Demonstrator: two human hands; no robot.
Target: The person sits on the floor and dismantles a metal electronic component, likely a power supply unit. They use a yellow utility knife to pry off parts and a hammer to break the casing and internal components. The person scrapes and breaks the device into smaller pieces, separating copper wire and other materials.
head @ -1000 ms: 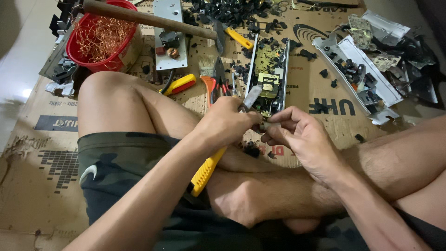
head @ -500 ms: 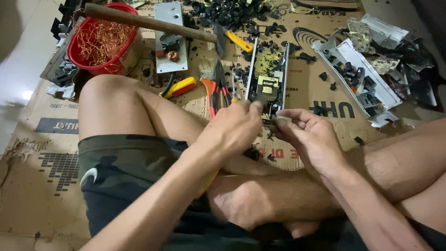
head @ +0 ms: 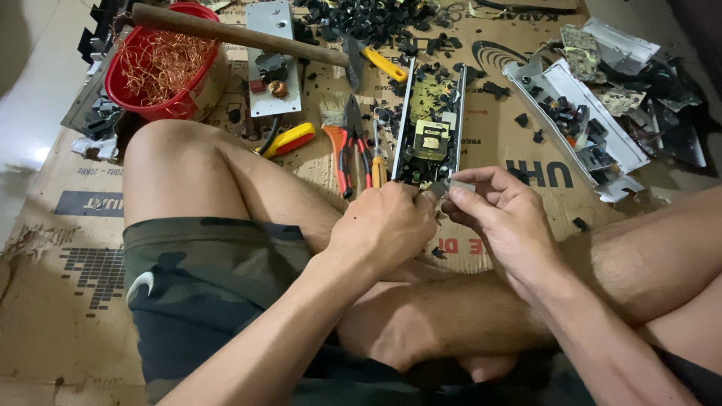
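A small grey metal part (head: 445,186) sits pinched between the left hand (head: 383,225) and right hand (head: 508,218), above the crossed legs. Beyond, the open circuit board tray (head: 432,128) remains populated; black stripped components (head: 376,15) and a red basket of copper wire (head: 162,64) suggest work partway.

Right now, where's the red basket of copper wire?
In the head view the red basket of copper wire sits at the upper left on the cardboard, beyond the person's left knee, with the hammer's wooden handle lying across its rim.
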